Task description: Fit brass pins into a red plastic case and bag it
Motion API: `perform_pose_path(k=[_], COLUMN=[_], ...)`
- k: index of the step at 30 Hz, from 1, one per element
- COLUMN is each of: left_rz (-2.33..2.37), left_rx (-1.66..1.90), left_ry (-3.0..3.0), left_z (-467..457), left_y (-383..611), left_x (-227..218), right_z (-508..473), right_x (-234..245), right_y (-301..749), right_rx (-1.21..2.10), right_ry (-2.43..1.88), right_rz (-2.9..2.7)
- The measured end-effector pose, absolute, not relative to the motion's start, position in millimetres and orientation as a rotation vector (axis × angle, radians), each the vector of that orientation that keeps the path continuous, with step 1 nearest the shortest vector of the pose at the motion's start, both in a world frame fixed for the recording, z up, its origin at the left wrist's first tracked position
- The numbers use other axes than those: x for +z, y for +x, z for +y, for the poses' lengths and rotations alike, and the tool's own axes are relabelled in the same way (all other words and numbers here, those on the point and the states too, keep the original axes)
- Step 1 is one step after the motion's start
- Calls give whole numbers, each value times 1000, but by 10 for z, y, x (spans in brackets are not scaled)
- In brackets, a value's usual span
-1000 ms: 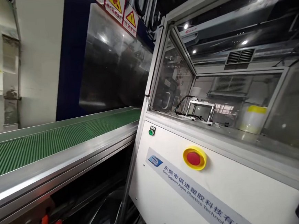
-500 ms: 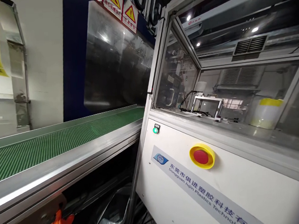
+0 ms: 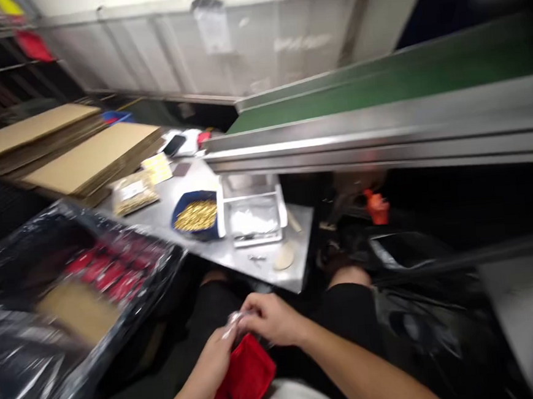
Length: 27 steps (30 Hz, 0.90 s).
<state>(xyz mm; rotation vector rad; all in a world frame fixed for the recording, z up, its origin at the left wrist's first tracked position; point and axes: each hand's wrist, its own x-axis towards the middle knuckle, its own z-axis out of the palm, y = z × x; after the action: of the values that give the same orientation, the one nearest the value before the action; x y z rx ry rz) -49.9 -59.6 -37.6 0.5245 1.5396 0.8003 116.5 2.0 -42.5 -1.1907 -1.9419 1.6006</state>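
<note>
Both my hands are low in the middle of the view, over my lap. My left hand holds a flat red part from the left, fingers closed on it. My right hand is closed in a pinch on a small clear plastic wrapper at the red part's top edge. The picture is smeared by motion, so fine detail is lost.
A small steel table carries a blue bowl of small gold pieces, a clear tray and a bagged packet. Flat cardboard sheets lie at left. A plastic-lined box of red parts stands left. A green conveyor runs across the upper right.
The view has swung from the white machine cabinet and conveyor down to my lap and the steel table. My hands, unseen before, now show holding the red part.
</note>
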Motion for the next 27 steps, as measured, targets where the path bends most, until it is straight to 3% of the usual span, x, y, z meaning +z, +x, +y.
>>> perform_pose_path(k=[3,13,20,27], left_rz=[1565,1509,1484,1401], left_rx=[773,884,1013,964], left_ry=[407,227,67,-66], left_z=[-892,-929,-1051,-1202], left_y=[-710,-781,-793,-781], left_x=[-491,-573,-545,-632], right_z=[-69,30,-424,-292], right_x=[-701,-777,-943,-710], right_y=[843,910,1032,908], right_rx=[1600,1060,1396,1897], right_ry=[-1096,-1310,-1294,-1089], right_rz=[-2064,-2348,-2069,-1678])
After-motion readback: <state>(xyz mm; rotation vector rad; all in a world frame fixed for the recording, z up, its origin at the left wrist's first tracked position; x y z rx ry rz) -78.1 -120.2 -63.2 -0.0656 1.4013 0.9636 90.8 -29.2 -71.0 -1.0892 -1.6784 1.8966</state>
